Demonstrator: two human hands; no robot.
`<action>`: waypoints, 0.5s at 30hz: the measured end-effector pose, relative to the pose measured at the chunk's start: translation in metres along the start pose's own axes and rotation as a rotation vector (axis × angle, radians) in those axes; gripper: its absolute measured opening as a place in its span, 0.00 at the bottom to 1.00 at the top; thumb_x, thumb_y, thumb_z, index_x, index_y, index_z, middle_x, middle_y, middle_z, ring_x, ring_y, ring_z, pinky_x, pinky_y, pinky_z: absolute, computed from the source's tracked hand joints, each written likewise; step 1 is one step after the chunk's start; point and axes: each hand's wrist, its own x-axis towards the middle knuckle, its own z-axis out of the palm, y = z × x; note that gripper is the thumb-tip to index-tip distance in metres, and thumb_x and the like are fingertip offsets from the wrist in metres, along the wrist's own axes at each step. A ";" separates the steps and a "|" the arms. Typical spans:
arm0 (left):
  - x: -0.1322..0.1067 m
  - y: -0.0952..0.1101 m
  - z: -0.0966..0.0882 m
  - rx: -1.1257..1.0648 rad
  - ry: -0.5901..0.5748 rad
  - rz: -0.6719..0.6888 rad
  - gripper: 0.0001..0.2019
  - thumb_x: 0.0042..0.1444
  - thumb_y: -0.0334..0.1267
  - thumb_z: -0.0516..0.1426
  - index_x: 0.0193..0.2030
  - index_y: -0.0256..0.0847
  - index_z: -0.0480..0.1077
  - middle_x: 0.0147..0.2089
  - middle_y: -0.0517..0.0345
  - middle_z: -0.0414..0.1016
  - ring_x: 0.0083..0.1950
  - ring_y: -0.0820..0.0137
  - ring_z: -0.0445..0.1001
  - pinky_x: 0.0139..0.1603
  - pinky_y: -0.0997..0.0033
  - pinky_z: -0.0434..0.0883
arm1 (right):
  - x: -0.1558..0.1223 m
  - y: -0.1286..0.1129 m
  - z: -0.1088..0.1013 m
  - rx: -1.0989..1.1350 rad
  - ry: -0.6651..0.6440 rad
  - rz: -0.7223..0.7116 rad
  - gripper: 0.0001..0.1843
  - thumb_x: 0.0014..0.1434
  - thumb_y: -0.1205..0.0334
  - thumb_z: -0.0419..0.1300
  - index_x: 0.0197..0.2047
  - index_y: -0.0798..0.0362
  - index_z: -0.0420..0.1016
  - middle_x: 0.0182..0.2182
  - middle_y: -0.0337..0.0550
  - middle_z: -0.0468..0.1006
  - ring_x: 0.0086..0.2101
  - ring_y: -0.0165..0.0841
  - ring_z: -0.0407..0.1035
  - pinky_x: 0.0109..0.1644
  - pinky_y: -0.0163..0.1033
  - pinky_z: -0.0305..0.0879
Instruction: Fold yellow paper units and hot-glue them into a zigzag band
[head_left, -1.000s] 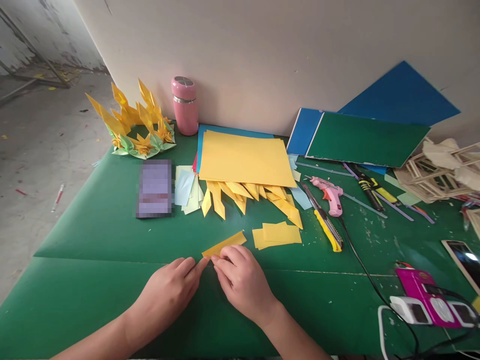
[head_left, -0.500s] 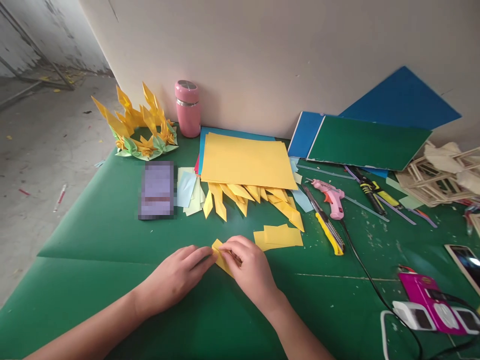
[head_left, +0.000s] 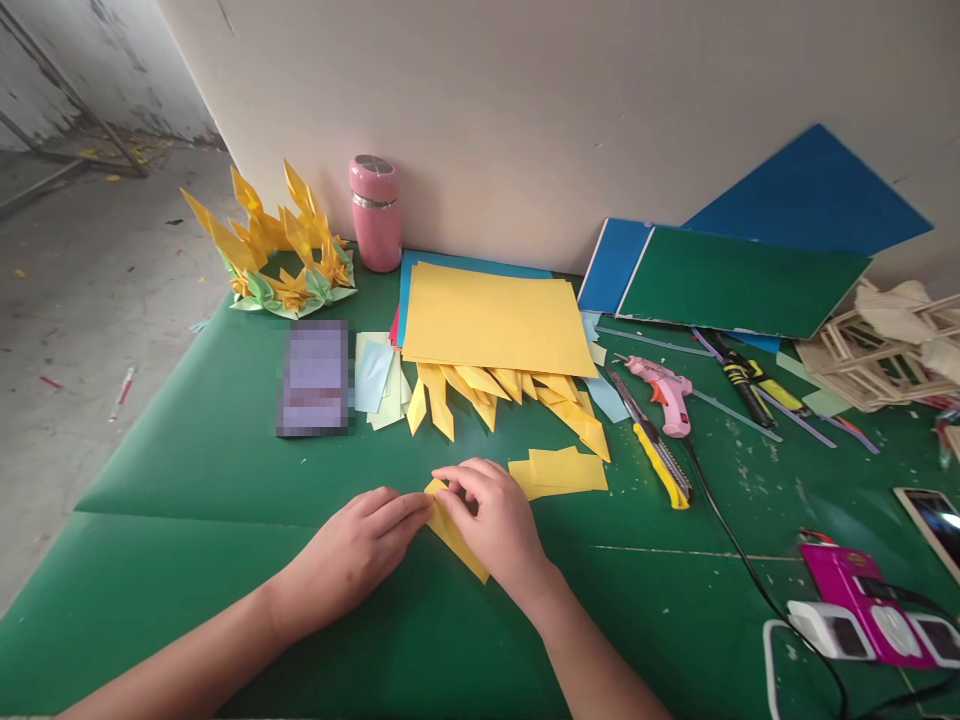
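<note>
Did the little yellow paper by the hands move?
Yes. The yellow paper strip has swung round: its free end pointed toward the small yellow sheets; now it points away from them, toward the person.

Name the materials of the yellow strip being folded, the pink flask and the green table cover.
Yellow strip: thin matte paper; it holds sharp creases. Pink flask: probably painted metal, with a shiny silver lid. Green table cover: likely matte paper or card sheet, showing fold lines and scuffs.

folded yellow paper strip (head_left: 454, 530), slanted flat on green table, partly under fingers
</note>
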 end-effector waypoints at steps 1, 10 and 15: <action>0.000 0.000 -0.001 -0.001 -0.006 -0.023 0.17 0.62 0.26 0.44 0.51 0.38 0.70 0.49 0.50 0.75 0.39 0.69 0.73 0.41 0.67 0.74 | 0.000 0.000 0.001 0.009 0.002 -0.010 0.08 0.57 0.71 0.58 0.37 0.51 0.77 0.28 0.40 0.76 0.31 0.33 0.70 0.31 0.35 0.67; 0.002 0.002 -0.003 0.084 -0.024 -0.007 0.17 0.61 0.25 0.46 0.50 0.38 0.71 0.49 0.51 0.75 0.40 0.67 0.72 0.43 0.66 0.73 | -0.003 0.006 0.002 0.036 0.028 -0.132 0.10 0.60 0.73 0.55 0.32 0.52 0.74 0.30 0.41 0.77 0.33 0.33 0.69 0.37 0.37 0.68; 0.001 0.002 -0.002 0.015 -0.025 -0.044 0.17 0.61 0.26 0.46 0.51 0.40 0.70 0.50 0.51 0.75 0.41 0.67 0.72 0.44 0.65 0.74 | -0.005 0.011 0.000 -0.011 0.037 -0.244 0.12 0.63 0.71 0.52 0.34 0.52 0.76 0.29 0.41 0.75 0.32 0.31 0.69 0.36 0.36 0.69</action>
